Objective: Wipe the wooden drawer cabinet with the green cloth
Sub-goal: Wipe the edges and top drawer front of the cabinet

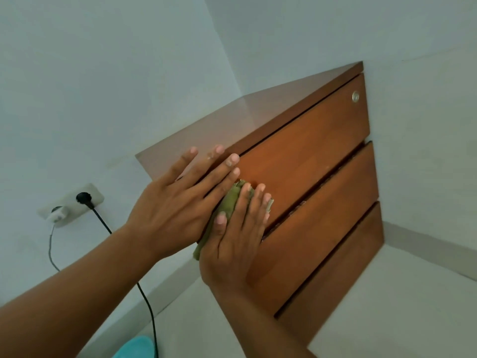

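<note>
At the left of the frame I am seeing a wall socket with a black plug, its cable trailing down. Mid-frame, my left hand is lying flat, fingers straight and spread, on the wooden drawer cabinet. Just right of it, my right hand is pressing the green cloth against the top drawer front, fingers straight over it.

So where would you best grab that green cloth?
Probably by the bunched fold along its left edge, pinched from the left. The cloth is pressed flat against the top drawer under the right hand, so only that thick ridge beside the thumb stands proud enough to pinch. The left hand rests close by, so the lower end looks freest.
</note>
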{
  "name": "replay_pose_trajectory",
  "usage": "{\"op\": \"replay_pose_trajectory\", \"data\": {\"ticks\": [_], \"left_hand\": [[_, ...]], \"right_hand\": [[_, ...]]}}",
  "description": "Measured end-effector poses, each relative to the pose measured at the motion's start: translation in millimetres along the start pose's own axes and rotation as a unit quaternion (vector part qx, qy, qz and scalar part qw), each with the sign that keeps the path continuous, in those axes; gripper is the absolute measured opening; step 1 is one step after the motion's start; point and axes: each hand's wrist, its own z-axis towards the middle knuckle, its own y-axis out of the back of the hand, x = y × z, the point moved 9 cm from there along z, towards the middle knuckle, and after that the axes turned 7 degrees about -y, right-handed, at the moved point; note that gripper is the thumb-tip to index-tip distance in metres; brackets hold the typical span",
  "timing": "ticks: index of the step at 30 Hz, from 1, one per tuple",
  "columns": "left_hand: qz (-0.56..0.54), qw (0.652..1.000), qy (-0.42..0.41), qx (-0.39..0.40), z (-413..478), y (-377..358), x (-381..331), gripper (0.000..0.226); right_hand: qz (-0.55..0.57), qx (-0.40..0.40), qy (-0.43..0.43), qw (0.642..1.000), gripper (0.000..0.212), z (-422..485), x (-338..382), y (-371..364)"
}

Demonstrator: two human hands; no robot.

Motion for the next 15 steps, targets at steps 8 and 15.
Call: {"op": "replay_pose_trajectory", "data": {"ticks": [8,15], "left_hand": [[0.006,0.999,-0.036,0.004,57,-3,-27,0.062],[0.011,0.994,-0.065,0.093,118,-15,-47,0.064]], "right_hand": [[-0.002,-0.017,-0.085,0.996,0.061,122,-71,27],[-0.034,-0.034,-0.136,0.990,0.058,270,-142,60]]}}
